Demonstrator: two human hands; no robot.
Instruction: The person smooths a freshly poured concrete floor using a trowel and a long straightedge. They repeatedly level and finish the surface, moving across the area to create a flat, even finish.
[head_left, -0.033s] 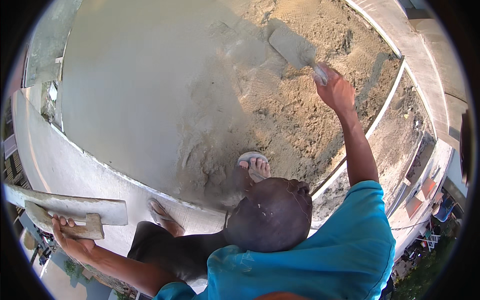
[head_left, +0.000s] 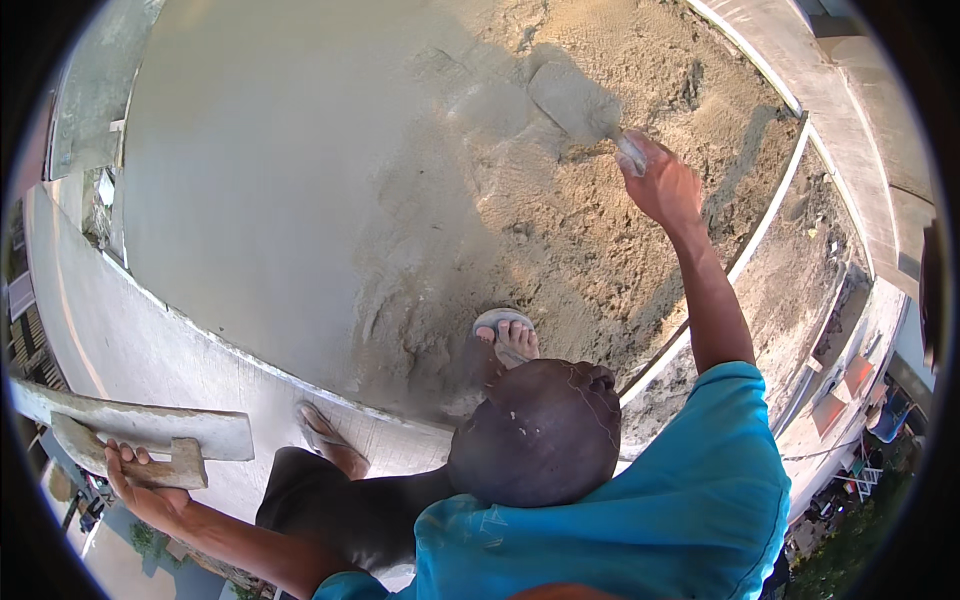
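Smooth wet mortar (head_left: 250, 190) meets rough sand (head_left: 620, 245) in the head view. Over their border is the trowel (head_left: 577, 103), its handle wrapped by the fingers of the right hand (head_left: 662, 188); probably light, stiff and slick, best held there. The left hand (head_left: 148, 495) grips the float (head_left: 150, 425) by its handle; its length likely makes it unwieldy. Dark rim obscures the float's outer end; whether the blade touches mortar is unclear.

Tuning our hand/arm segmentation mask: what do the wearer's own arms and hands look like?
Left hand and right hand: bare, no gloves or wristbands visible; rings too small to tell. Left sleeve and right sleeve: short, bright turquoise-blue cloth. No cables visible.
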